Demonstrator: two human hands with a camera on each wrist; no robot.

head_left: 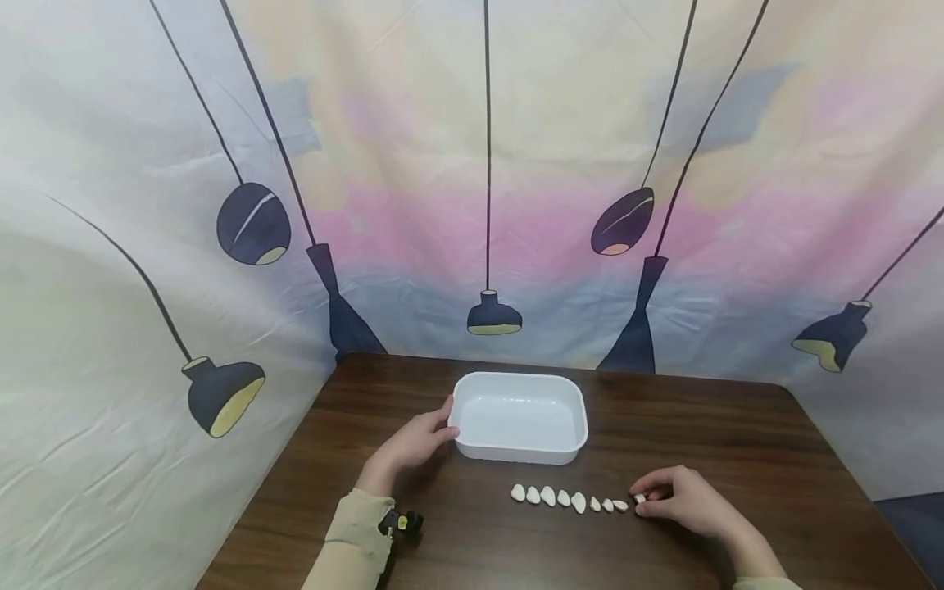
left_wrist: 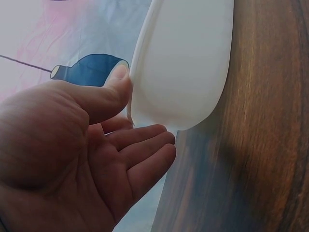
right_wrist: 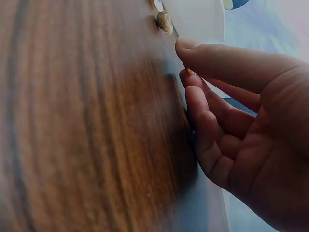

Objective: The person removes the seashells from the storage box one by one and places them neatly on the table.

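A white rectangular dish [head_left: 518, 453] with rounded corners stands on the table. At its left end my left hand [head_left: 415, 442] touches the rim with thumb and forefinger. In the left wrist view the thumb [left_wrist: 108, 94] lies against the rim, and the other fingers [left_wrist: 149, 150] extend loosely beside the dish's end. In front of the dish several small white pebbles [head_left: 548, 496] lie side by side in a row. At the row's right end my right hand [head_left: 689, 501] pinches another white pebble [head_left: 639, 498] between thumb and forefinger, mostly hidden by the fingers in the right wrist view.
Both hands work over a dark brown wooden table [head_left: 708, 426]. Behind and beside it hangs a pale cloth [head_left: 413, 205] printed with dark lamps. A strap with a small black device [head_left: 401, 522] sits on the left wrist.
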